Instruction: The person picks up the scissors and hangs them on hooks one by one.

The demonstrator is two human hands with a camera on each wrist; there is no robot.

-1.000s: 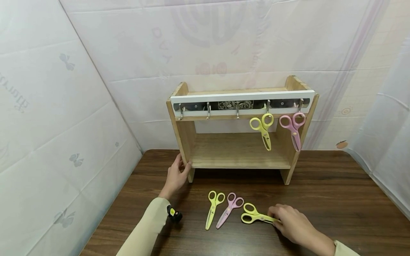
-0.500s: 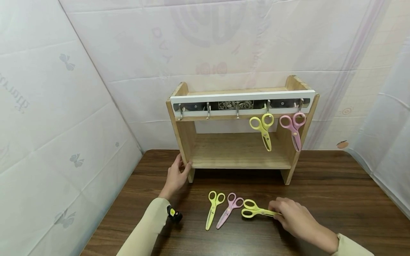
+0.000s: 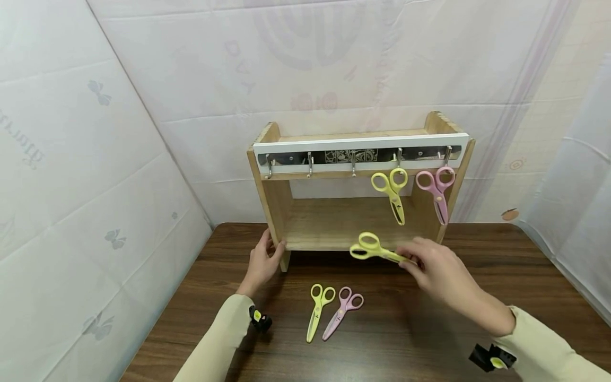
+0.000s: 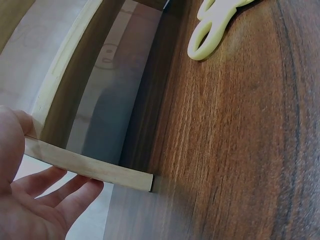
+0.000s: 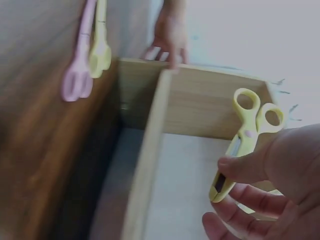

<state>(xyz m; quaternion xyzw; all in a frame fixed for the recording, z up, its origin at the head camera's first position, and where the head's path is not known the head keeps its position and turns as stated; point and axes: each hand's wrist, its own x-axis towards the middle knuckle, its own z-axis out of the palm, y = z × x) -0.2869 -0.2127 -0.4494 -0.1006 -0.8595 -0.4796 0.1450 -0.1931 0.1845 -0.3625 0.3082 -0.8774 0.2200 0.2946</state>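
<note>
Yellow scissors (image 3: 374, 248) are pinched by the blade end in my right hand (image 3: 441, 268), handle loops pointing left, raised before the lower shelf board. The right wrist view shows the thumb (image 5: 242, 168) across the blades of these scissors (image 5: 247, 130). My left hand (image 3: 261, 264) holds the left side panel of the wooden rack (image 3: 272, 212), thumb in front and fingers behind the panel (image 4: 90, 166). On the table lie another yellow pair of scissors (image 3: 315, 317) and a pink pair (image 3: 339, 318), side by side.
A white rail (image 3: 334, 144) with several metal hooks (image 3: 354, 163) runs along the rack's top front. Yellow scissors (image 3: 395, 199) and pink scissors (image 3: 440, 199) hang on its two right-hand hooks. The dark wooden table (image 3: 363, 355) extends in front, with white sheeting (image 3: 305, 63) behind.
My right hand has lifted the yellow scissors off the table and moved them up towards the rack. The left hand stays on the side panel.
</note>
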